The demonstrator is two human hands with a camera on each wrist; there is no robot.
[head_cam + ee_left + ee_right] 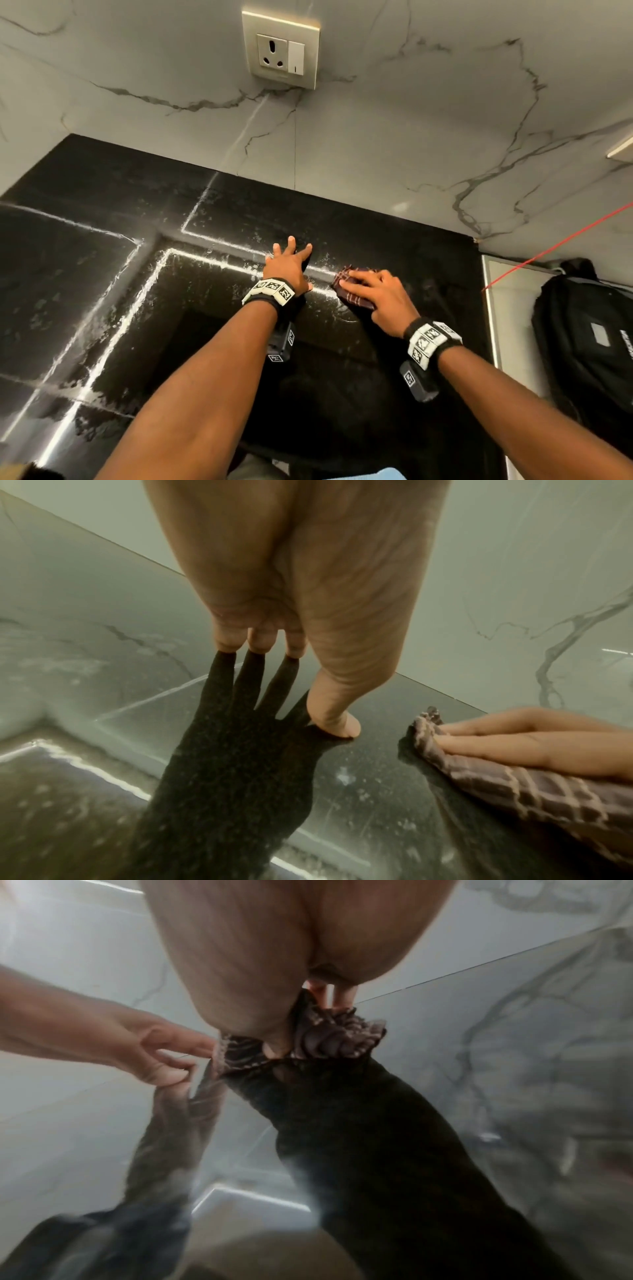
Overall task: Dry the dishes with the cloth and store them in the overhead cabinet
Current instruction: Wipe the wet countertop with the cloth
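Fingers, left hand (287,266): spread and straight, thumb tip (337,725) pressed on the black desk (102,192), holding nothing.
Fingers, right hand (375,294): laid flat and nearly straight on top of the cloth (349,289), pressing it to the desk; from the right wrist view the cloth (329,1038) bunches under the fingertips.
Cloth: dark maroon with pale checked lines, folded, lying on the desk just right of the left hand, close to it but whether touching cannot be told.
Desk: glossy black stone, wet streaks and bright reflections, a raised step running under both hands.
Wall: pale veined marble (445,102) with a socket and switch plate (281,49).
Far right: black backpack (589,335) beside the desk edge.
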